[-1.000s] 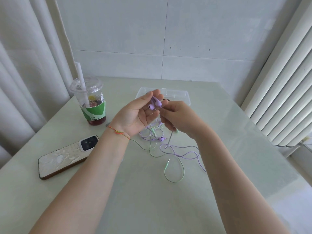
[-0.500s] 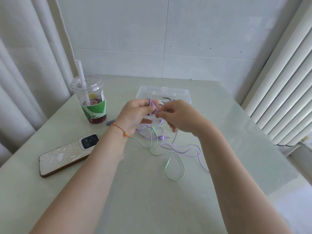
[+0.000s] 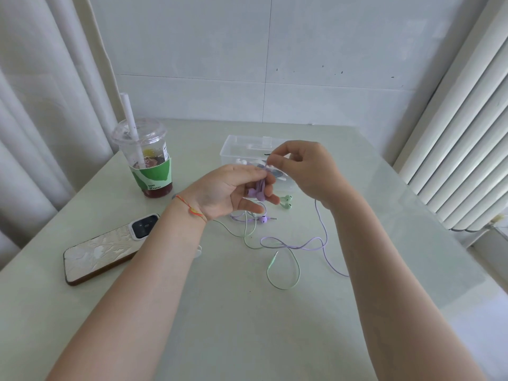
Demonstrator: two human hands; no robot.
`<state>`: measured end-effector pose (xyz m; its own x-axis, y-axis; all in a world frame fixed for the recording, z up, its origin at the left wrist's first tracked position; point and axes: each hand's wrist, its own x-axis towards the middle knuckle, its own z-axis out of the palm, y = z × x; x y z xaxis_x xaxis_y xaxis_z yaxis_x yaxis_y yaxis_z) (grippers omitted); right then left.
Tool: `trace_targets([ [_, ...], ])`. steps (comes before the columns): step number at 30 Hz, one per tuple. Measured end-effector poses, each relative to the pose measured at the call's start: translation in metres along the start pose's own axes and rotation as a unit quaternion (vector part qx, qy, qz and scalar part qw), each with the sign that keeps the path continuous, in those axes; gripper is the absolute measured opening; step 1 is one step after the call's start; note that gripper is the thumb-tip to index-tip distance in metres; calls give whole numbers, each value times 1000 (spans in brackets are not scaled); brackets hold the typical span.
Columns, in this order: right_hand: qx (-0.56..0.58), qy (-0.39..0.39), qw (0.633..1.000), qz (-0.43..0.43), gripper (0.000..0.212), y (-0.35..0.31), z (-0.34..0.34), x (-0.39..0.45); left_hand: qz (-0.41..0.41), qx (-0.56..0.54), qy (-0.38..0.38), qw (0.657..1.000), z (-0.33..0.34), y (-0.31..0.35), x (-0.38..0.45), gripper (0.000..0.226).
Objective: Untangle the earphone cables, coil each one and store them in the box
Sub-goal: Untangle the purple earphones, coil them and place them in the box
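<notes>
Clearly the untangling step is in hand: purple earbuds are gripped in the left hand, their cable pinched by the right hand before the box. Next, the purple cable must be drawn free of the green cable.

Bare forearms, thin red-orange cord bracelet round the left wrist.
</notes>
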<state>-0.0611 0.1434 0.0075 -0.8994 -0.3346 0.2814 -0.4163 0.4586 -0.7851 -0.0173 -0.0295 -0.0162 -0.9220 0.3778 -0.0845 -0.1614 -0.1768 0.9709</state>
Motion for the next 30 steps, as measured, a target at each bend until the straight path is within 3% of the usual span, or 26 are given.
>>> trace_targets([
  [4, 5, -45, 999, 24, 17, 3, 8, 0, 31, -94, 21, 995, 3, 3, 0, 20],
  [8, 14, -120, 990, 77, 28, 4, 17, -5, 57, -243, 68, 966, 6, 3, 5, 24],
  [11, -32, -179, 980, 83, 30, 1, 22, -8, 84, -288, 98, 949, 4, 0, 8, 22],
  [14, -75, -189, 976, 75, 34, 0, 22, -8, 98, -249, 142, 953, -2, -7, 13, 18],
  [18, -133, -209, 968, 50, 24, -2, 19, -8, 101, -165, 175, 965, -6, -11, 15, 16],
  [23, -158, -160, 974, 24, 17, -6, 13, -6, 77, 20, 235, 969, -7, -14, 14, 14],
  [25, -146, -127, 981, 12, 16, -9, 8, -6, 53, 64, 227, 970, -8, -15, 13, 14],
  [30, -124, -80, 989, 6, 13, -8, -2, -6, 2, 79, 108, 991, -1, -12, 10, 27],
])
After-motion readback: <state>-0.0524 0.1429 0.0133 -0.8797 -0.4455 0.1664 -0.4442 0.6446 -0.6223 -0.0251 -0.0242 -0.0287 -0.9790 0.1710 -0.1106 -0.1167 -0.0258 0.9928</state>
